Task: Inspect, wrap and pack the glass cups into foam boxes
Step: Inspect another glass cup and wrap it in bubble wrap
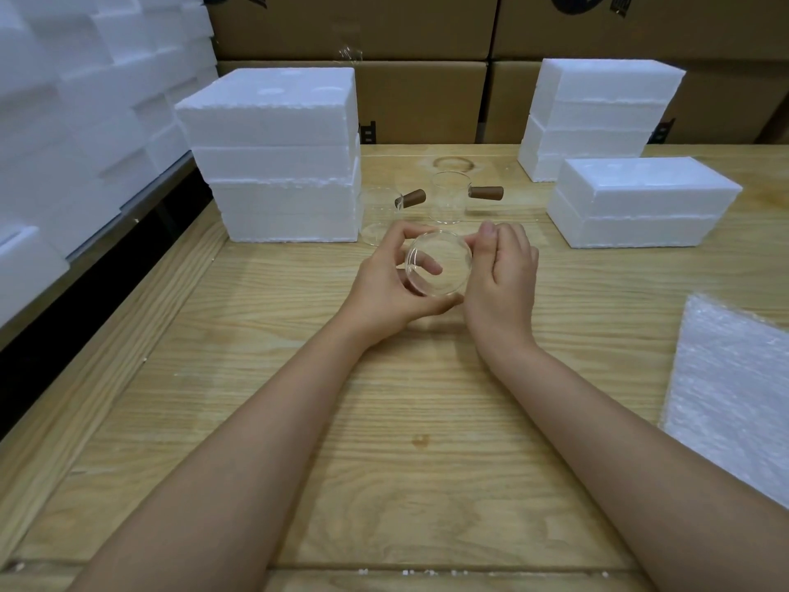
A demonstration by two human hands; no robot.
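My right hand (504,279) covers the right side of the glass cup (448,271) I grip, so I cannot tell whether a handle sits there. The bubble wrap (734,399) runs off the right edge, and the printed marks (570,1) on the cardboard boxes (422,100) are cut by the top edge, unreadable.

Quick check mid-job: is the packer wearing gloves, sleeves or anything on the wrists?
No. The left hand and right hand are bare, no gloves. The left forearm and right forearm show no sleeves up to the frame's edge; no watch, bracelet or ring is visible.
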